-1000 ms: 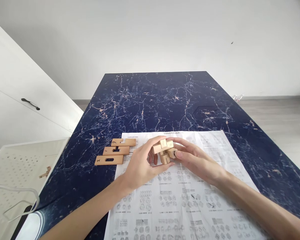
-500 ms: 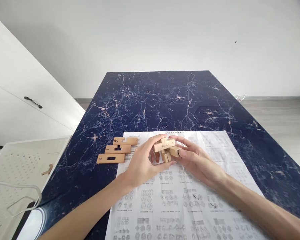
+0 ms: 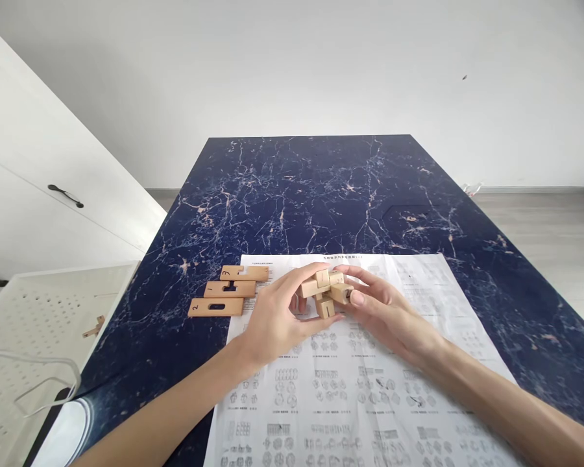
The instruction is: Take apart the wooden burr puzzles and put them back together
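Between my two hands is a wooden interlocking puzzle (image 3: pixel 323 285), made of several pale bars crossing one another, some with marks on their ends. My left hand (image 3: pixel 279 308) curves around its left side, fingers over the top and thumb under the lowest bar. My right hand (image 3: pixel 377 298) grips it from the right, thumb against the end of a bar that sticks out towards me. Some of the fingers behind the puzzle are hidden. Beneath both hands lies a creased instruction sheet (image 3: pixel 340 402) with rows of small printed diagrams.
Three flat notched wooden pieces, numbered 3 (image 3: pixel 231 274), 1 (image 3: pixel 219 289) and 2 (image 3: pixel 202 307), lie left of my hands, partly on the sheet. The dark blue marbled table (image 3: pixel 292 194) reaches towards the wall. At left stand a perforated white surface (image 3: pixel 34 324) and a cable (image 3: pixel 34 355).
The bars have shifted slightly against each other; the bar under my right thumb now shows its marked end more, and the lowest bar stands further out. Both hands keep their hold.
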A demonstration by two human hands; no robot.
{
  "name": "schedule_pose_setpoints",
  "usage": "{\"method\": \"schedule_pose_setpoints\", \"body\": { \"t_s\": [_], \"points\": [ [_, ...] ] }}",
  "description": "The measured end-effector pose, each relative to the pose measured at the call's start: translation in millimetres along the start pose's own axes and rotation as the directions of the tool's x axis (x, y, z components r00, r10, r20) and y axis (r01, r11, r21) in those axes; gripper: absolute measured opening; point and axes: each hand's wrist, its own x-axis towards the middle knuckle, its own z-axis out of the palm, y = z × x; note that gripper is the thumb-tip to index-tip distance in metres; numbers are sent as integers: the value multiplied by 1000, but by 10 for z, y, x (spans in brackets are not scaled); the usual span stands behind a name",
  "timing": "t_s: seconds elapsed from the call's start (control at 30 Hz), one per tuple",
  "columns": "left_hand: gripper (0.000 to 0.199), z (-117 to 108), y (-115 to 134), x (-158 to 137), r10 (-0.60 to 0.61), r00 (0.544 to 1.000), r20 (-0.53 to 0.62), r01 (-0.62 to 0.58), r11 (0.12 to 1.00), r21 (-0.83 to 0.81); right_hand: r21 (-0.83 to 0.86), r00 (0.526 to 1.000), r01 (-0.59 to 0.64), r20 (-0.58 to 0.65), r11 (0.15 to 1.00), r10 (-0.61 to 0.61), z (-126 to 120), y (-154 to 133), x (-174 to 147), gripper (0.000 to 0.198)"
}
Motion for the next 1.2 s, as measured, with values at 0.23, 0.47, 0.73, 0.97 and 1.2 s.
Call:
{"method": "schedule_pose_setpoints", "body": {
  "t_s": [0.23,0.47,0.73,0.97,1.2],
  "points": [
    [66,14,-4,-5,40,999,15,-41,999,23,-81,1000,1,20,997,0,18,8,-35,53],
    [66,-12,-5,-1,69,997,34,-69,997,24,-137,1000,5,27,991,-2,-1,-5,-55,52],
    [55,13,-17,16,158,987,-5,-157,983,97,-185,998,36,52,982,-27,101,-12,-67,48],
    [70,-10,15,37,-6,998,69,14,992,-123,-549,968,246,91,799,-236,79,-35,-115,34],
    [67,-47,93,62,-72,982,172,122,946,-299,-832,884,385,208,400,-419,0,-86,-77,12]
  ]
}}
